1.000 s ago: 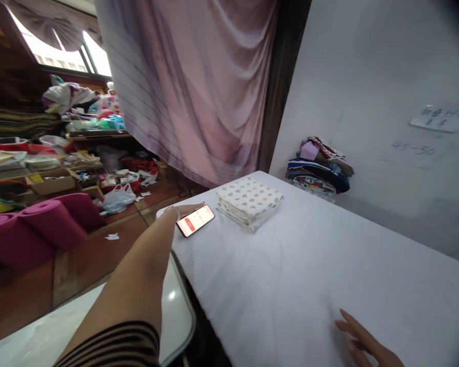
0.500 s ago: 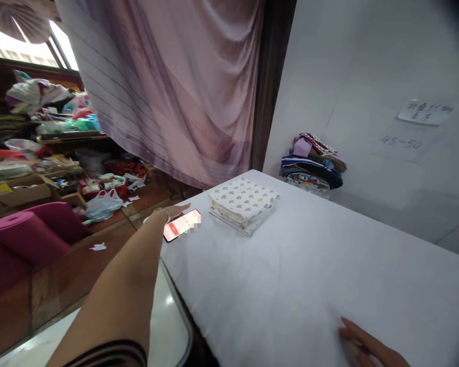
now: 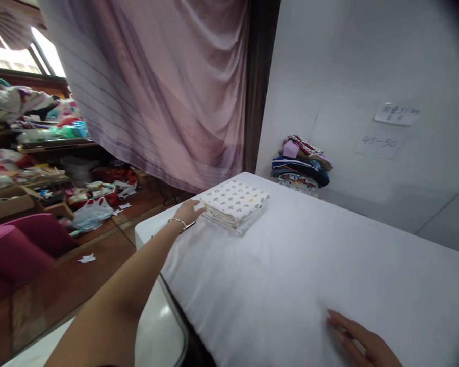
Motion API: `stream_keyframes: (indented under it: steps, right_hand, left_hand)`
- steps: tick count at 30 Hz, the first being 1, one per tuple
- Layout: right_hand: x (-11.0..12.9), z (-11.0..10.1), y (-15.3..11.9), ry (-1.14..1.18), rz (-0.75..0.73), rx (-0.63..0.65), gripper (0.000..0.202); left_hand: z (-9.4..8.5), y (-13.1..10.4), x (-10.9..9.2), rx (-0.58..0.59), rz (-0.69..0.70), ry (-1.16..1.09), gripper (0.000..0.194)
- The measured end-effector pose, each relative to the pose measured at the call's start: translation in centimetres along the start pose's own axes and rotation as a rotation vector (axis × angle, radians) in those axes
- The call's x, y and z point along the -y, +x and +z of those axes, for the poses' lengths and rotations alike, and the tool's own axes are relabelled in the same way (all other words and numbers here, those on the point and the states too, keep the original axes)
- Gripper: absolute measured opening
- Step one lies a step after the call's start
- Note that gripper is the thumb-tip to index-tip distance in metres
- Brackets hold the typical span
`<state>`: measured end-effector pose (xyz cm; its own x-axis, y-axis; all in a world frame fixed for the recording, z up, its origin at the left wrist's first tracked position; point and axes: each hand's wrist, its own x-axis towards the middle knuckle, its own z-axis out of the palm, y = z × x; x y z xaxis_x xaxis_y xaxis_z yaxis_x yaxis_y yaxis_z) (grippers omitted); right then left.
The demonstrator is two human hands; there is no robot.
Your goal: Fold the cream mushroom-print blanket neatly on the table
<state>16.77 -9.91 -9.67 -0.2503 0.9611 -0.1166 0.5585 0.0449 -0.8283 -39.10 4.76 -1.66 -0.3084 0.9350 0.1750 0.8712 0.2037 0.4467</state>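
Observation:
On the white-covered table lies a folded cloth (image 3: 237, 199), white with small grey and yellow prints, stacked in several layers. My left hand (image 3: 188, 211) reaches to the cloth's left corner, fingers stretched toward it; whether they touch it I cannot tell. A bracelet (image 3: 177, 221) circles that wrist. Just beyond the wrist shows the edge of a phone (image 3: 187, 227), its screen hidden from view. My right hand (image 3: 357, 336) is over the white sheet (image 3: 290, 285) at the lower right, fingers apart and holding nothing.
Stacked folded clothes (image 3: 302, 165) stand by the white wall beyond the table. A pink curtain (image 3: 168, 92) hangs at the back. To the left are a rolled pink mat (image 3: 19, 250), a plastic bag (image 3: 93, 214) and boxes on the floor. A white stool-like surface (image 3: 160, 326) sits below my left arm.
My left hand has moved from beside the phone to the folded cloth's left corner. The phone's lit screen no longer shows. The view has shifted slightly right.

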Motion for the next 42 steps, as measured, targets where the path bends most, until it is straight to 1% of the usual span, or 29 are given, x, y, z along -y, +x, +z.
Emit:
stream_keyframes:
  steps: [1, 2, 3, 4, 5, 7, 10, 13, 15, 17, 18, 20, 21, 22, 24, 26, 28, 30, 31, 33, 35, 36, 37, 38, 40, 41, 42]
  right_hand:
    - [0.2, 0.0, -0.1, -0.003, -0.006, -0.001, 0.038]
    - [0.6, 0.0, -0.2, -0.005, -0.007, -0.003, 0.038]
    - [0.9, 0.0, -0.3, -0.007, -0.010, -0.005, 0.038]
    - [1.3, 0.0, -0.5, -0.010, -0.018, -0.009, 0.038]
    - [1.7, 0.0, -0.7, -0.016, -0.028, -0.014, 0.038]
    - [2.5, -0.1, -1.1, -0.021, -0.045, -0.030, 0.039]
    - [3.0, -0.6, -1.9, -0.008, -0.030, -0.070, 0.039]
    - [2.3, -1.2, -2.7, 0.011, -0.003, -0.094, 0.038]
    - [1.4, -1.6, -3.0, 0.029, 0.008, -0.100, 0.041]
    - [0.7, -1.9, -3.0, 0.051, 0.017, -0.097, 0.042]
    - [0.5, -2.1, -2.9, 0.065, 0.016, -0.092, 0.042]
    - [0.8, -2.5, -2.4, 0.107, 0.013, -0.074, 0.041]
    - [1.2, -2.7, -2.0, 0.140, 0.007, -0.070, 0.041]
    - [1.6, -3.0, -1.6, 0.180, 0.001, -0.076, 0.042]
    - [2.6, -3.7, -0.4, 0.270, -0.018, -0.124, 0.045]
    - [3.4, -4.4, 0.8, 0.354, -0.056, -0.225, 0.053]
    - [3.8, -5.2, 1.6, 0.425, -0.097, -0.341, 0.066]
    - [4.2, -6.1, 1.8, 0.480, -0.120, -0.423, 0.080]
    - [4.4, -6.4, 1.7, 0.502, -0.128, -0.445, 0.085]
    - [4.8, -7.0, 0.9, 0.530, -0.166, -0.472, 0.091]
    - [5.2, -7.4, -0.1, 0.537, -0.225, -0.501, 0.090]
    - [5.2, -7.5, -0.6, 0.544, -0.240, -0.511, 0.086]
    - [5.0, -7.6, -1.1, 0.556, -0.228, -0.514, 0.081]
    - [4.6, -7.7, -1.6, 0.576, -0.186, -0.516, 0.076]
    - [3.4, -8.0, -2.4, 0.632, -0.038, -0.523, 0.070]
    - [2.6, -8.1, -2.9, 0.659, 0.045, -0.542, 0.069]
    - [1.9, -8.3, -3.5, 0.686, 0.115, -0.572, 0.068]
  left_hand:
    - [0.9, -0.5, -1.8, -0.013, 0.152, -0.008, 0.052]
    - [1.8, -1.0, -3.6, 0.004, 0.290, -0.028, 0.056]
    - [2.7, -1.5, -5.3, 0.029, 0.393, -0.054, 0.059]
    - [3.6, -1.9, -6.7, 0.054, 0.449, -0.087, 0.060]
    - [4.3, -2.2, -8.0, 0.070, 0.463, -0.116, 0.058]
    - [5.1, -2.5, -9.7, 0.089, 0.436, -0.145, 0.051]
    - [4.9, -2.1, -10.8, 0.144, 0.324, -0.143, 0.041]
    - [3.8, -1.5, -11.1, 0.181, 0.173, -0.131, 0.036]
    - [2.7, -1.0, -11.5, 0.164, 0.117, -0.104, 0.034]
    - [1.5, -0.2, -12.6, 0.101, 0.079, -0.069, 0.033]
    - [0.8, 0.2, -13.6, 0.045, 0.067, -0.048, 0.033]
    - [-0.4, 1.0, -16.6, -0.099, 0.088, -0.001, 0.033]
    - [-0.9, 1.2, -18.6, -0.165, 0.129, 0.015, 0.031]
    - [-1.2, 1.2, -20.9, -0.214, 0.200, 0.015, 0.029]
    - [-1.5, 0.5, -26.2, -0.269, 0.370, -0.045, 0.026]
    - [-1.3, -1.2, -31.7, -0.252, 0.558, -0.139, 0.026]
    - [-0.8, -3.9, -36.8, -0.172, 0.705, -0.259, 0.027]
    - [-0.1, -7.0, -41.1, -0.071, 0.768, -0.423, 0.029]
    - [0.4, -8.5, -42.8, -0.010, 0.792, -0.508, 0.031]
    - [1.7, -11.3, -45.6, 0.147, 0.836, -0.665, 0.034]
    - [3.6, -13.4, -47.3, 0.371, 0.857, -0.811, 0.039]
    - [4.8, -14.2, -47.8, 0.506, 0.832, -0.886, 0.041]
    - [6.0, -14.8, -48.2, 0.650, 0.772, -0.957, 0.043]
    - [7.3, -15.4, -48.3, 0.800, 0.673, -1.018, 0.045]
    - [9.6, -16.2, -48.2, 1.058, 0.405, -1.098, 0.048]
    - [10.5, -16.6, -47.9, 1.161, 0.284, -1.115, 0.051]
    - [11.3, -16.9, -47.5, 1.244, 0.193, -1.124, 0.053]
